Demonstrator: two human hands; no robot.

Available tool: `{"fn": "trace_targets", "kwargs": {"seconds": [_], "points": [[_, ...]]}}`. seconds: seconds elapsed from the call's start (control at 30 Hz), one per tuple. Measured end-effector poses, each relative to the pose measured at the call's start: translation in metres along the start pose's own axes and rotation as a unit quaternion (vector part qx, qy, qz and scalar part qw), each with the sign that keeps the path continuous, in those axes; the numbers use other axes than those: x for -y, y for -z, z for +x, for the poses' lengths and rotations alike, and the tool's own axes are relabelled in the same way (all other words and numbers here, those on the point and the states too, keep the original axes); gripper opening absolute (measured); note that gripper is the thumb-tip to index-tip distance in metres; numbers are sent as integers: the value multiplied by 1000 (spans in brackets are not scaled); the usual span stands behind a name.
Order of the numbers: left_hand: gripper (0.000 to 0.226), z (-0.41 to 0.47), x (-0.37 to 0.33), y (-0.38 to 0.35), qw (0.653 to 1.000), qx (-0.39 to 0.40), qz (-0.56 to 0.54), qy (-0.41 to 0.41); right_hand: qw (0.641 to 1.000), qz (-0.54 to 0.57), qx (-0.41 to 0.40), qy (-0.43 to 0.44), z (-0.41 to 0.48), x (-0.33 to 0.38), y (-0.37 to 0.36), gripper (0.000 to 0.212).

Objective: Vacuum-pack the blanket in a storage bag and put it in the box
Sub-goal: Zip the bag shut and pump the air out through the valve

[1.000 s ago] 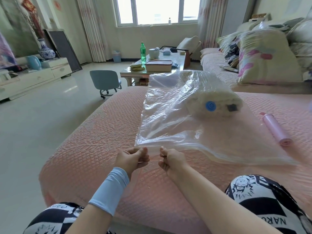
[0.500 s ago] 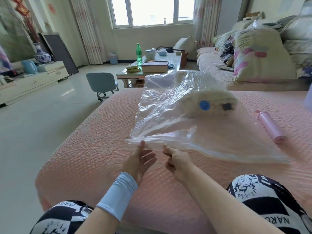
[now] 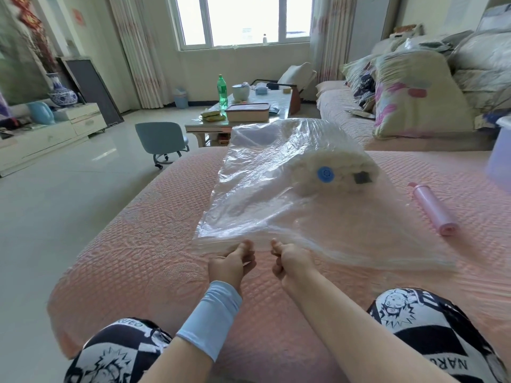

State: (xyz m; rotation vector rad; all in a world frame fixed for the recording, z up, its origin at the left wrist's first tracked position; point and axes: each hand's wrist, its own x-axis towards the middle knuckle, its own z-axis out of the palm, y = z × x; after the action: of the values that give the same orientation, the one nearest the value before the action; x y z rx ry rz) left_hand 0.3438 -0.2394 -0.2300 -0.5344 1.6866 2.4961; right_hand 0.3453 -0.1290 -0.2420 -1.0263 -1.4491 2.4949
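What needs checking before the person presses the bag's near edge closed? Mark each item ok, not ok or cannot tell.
1. The blanket is fully inside the storage bag, clear of its near edge: ok.
2. Both the left hand and the right hand pinch the near edge: ok.
3. The near edge is sealed along its whole length: cannot tell.
4. The blue valve faces up, uncovered: ok.
5. The pink pump lies beside the bag on the pink cover: ok.
6. Air is out of the bag: not ok, it is puffy.
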Motion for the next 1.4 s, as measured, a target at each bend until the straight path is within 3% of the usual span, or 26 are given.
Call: {"fn": "trace_targets", "kwargs": {"seconds": [0.2,0.33,0.43,0.63,1.2,1.3,1.4], "points": [[8,1,3,-2,1000,-13,-24,3,997,49,-52,29,3,8,10,5],[11,0,4,-8,997,19,-76,26,1000,21,1,22,0,7,14,9],[17,-4,4,-17,996,56,-57,32,1000,23,19,1,-3,3,12,10],[15,-8,7,-26,999,29,-13,-15,994,68,79,-46,-10,2,10,7],[19,-13,17,-30,996,-30,-80,35,982,168,-82,-13,3,31,47,14],[16,-13,19,-34,993,8,-101,55,988,144,-62,6,-8,32,55,8],[28,-11,18,-45,986,90,-85,111,995,96,-23,2,-14,31,57,11]]}}
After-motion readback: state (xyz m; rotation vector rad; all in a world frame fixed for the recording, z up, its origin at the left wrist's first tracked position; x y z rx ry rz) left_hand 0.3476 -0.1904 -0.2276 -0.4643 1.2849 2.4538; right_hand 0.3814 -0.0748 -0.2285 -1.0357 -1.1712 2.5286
